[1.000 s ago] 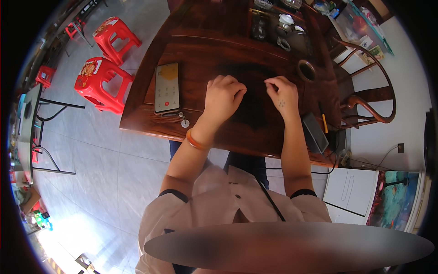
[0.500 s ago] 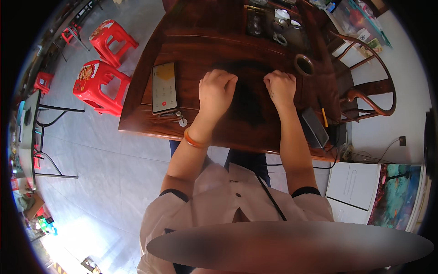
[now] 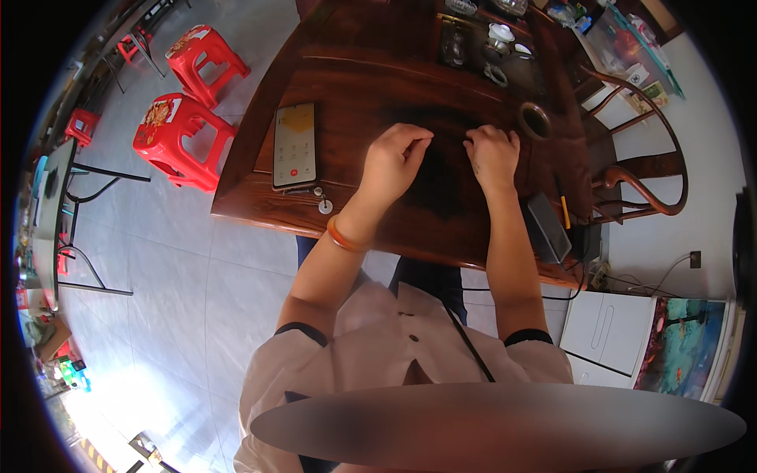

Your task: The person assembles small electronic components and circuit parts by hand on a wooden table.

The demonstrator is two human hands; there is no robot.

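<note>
Over the dark wooden table [image 3: 315, 75], my left hand [image 3: 394, 162] is curled, with thumb and forefinger drawn together; whatever it may hold is hidden. An orange bangle [image 3: 341, 236] circles that wrist. To its right, my right hand [image 3: 494, 158] is bent downward with its fingers curled in, the little finger slightly apart; its palm is out of sight. A gap separates the two hands. Left of my left hand lies a phone [image 3: 295, 148] with its screen lit, and a round tag [image 3: 325, 206] sits by its lower end. A dark patch [image 3: 438, 185] marks the tabletop between the hands.
A round brown dish [image 3: 535, 121] sits beyond my right hand; a dark box-shaped device [image 3: 549, 229] is beside my right forearm. A tea tray with a white lidded cup [image 3: 500, 35] is at the back. Red stools [image 3: 185, 138] stand left, a wooden chair [image 3: 650, 162] right.
My left hand has shifted right, nearer my right hand. The fingers of my right hand have loosened a little. The whole view has turned slightly.
</note>
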